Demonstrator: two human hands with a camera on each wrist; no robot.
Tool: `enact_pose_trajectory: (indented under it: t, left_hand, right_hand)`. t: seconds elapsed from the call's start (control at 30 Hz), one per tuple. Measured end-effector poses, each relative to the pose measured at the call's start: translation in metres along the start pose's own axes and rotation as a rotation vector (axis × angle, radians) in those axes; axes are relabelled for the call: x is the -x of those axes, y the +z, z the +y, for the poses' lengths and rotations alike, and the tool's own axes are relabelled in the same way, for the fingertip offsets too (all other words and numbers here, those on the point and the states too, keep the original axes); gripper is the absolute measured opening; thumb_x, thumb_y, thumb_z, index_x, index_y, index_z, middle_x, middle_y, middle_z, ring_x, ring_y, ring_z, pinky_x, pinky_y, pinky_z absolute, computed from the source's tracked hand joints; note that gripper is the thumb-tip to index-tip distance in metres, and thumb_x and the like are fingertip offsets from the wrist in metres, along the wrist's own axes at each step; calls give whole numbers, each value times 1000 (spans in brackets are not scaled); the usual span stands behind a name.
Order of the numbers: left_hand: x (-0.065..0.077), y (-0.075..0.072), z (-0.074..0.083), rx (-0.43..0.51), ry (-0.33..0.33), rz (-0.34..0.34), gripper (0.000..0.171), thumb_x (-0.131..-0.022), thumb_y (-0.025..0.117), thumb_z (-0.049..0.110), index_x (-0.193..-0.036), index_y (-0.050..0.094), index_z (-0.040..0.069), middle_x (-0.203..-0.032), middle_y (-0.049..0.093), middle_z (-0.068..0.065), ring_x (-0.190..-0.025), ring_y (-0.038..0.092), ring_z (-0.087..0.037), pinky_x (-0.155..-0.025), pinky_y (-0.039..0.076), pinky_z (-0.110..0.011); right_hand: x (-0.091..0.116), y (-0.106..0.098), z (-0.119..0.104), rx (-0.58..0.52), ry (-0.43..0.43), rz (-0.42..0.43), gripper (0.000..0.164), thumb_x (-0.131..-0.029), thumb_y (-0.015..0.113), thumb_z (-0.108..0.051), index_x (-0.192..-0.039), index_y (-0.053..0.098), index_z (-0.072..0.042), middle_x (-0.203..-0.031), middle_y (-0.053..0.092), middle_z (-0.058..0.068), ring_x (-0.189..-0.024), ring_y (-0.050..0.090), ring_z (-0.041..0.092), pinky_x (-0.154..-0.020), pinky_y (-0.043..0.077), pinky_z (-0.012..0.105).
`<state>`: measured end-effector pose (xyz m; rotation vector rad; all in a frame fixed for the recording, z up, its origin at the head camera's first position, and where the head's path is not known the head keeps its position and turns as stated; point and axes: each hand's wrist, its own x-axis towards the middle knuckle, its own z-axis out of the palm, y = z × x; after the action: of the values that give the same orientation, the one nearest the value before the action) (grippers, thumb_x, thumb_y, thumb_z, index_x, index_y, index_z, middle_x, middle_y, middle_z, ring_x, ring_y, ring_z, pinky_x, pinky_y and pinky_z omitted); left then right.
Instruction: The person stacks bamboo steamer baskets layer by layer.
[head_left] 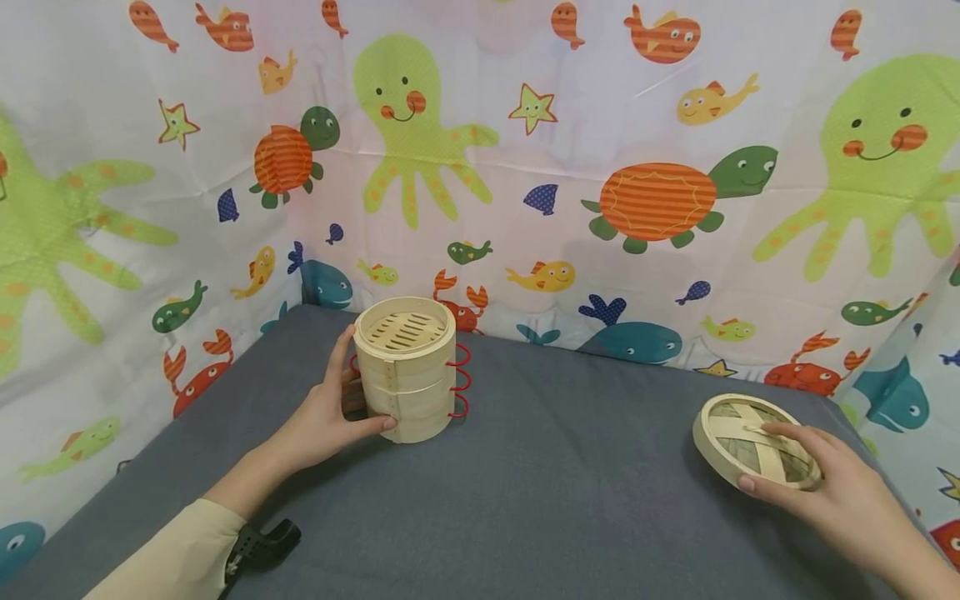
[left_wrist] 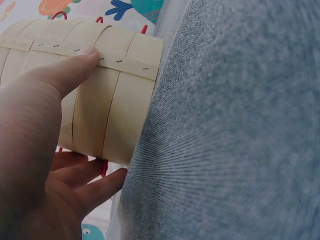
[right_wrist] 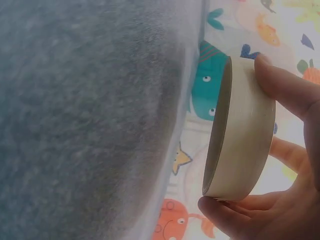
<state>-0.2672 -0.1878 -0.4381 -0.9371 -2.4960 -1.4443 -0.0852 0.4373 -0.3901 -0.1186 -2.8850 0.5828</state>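
Note:
A stacked bamboo steamer with red loops on its sides stands upright on the grey cloth. Its slatted top tier is uncovered. My left hand grips the stack from the left, the thumb on the front near the bottom; the thumb also shows against the stapled bamboo strip in the left wrist view. Over at the right, my right hand holds the round bamboo lid by its rim, tilted. The right wrist view shows the lid's side wall between thumb and fingers, off the cloth.
The table has a dark grey cloth. Behind it and along both sides hangs a white curtain printed with sea animals. A black wristband sits at the left sleeve's cuff.

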Motion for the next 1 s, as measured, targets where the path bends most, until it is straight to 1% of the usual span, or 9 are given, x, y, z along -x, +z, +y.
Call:
enact_pose_trajectory:
  t: [0.1, 0.23, 0.37, 0.47, 0.57, 0.73, 0.83, 1.0]
  left_hand:
    - [-1, -1, 1, -4, 3, 0, 143, -87, 97, 19, -172, -14, 44, -158, 48, -34, -124, 70, -47, -98, 59, -64]
    - [-2, -1, 1, -9, 8, 2, 143, -86, 98, 19, -173, -14, 43, -157, 49, -33, -125, 70, -46, -97, 60, -63]
    - [-1, -1, 1, -12, 4, 1, 143, -86, 98, 21, -172, -13, 44, -156, 51, -32, -123, 71, -45, -97, 60, -63]
    - [0, 0, 0, -13, -3, 3, 142, -87, 98, 22, -172, -13, 46, -155, 52, -32, -122, 71, -44, -97, 60, -63]
    - [1, 1, -1, -13, -9, 7, 141, -87, 97, 23, -172, -12, 48, -155, 52, -32, -122, 71, -44, -97, 60, -63]
    - [1, 1, -2, -8, 1, 8, 142, -86, 98, 22, -172, -12, 46, -157, 51, -31, -124, 70, -44, -97, 60, -63]
    - [0, 0, -3, -3, 11, 9, 143, -86, 98, 20, -173, -12, 45, -158, 50, -30, -125, 70, -44, -98, 60, -63]
    - [0, -1, -3, -4, 11, 7, 142, -85, 98, 21, -172, -11, 47, -157, 51, -30, -126, 70, -44, -98, 59, -63]
  right_hand:
    - [-2, -1, -3, 4, 3, 11, 92, -91, 86, -56, -156, 51, -1, -149, 45, 39, -132, 44, 59, -93, 40, 77]
    - [-6, -3, -5, 17, 32, -15, 95, -92, 84, -61, -157, 49, -2, -150, 42, 40, -132, 42, 60, -92, 41, 78]
    - [-10, -3, -9, 11, 39, -14, 96, -91, 84, -63, -157, 50, -2, -150, 43, 40, -132, 42, 59, -90, 42, 78]
    - [-13, -1, -14, -3, 27, -5, 94, -90, 84, -63, -157, 52, -5, -151, 43, 38, -133, 43, 57, -89, 43, 77]
    - [-17, 1, -21, -13, 17, -16, 93, -91, 83, -63, -158, 51, -7, -154, 41, 37, -135, 41, 58, -89, 43, 78]
    - [-22, 3, -31, -18, 5, -26, 93, -91, 83, -63, -160, 51, -10, -155, 40, 36, -135, 41, 58, -90, 44, 79]
    - [-25, 4, -38, -26, -11, -16, 91, -91, 84, -61, -160, 51, -11, -157, 41, 35, -134, 42, 58, -89, 44, 79]
    - [-35, 6, -51, -43, -44, -7, 89, -90, 86, -60, -159, 53, -14, -158, 42, 34, -134, 43, 57, -88, 45, 78]
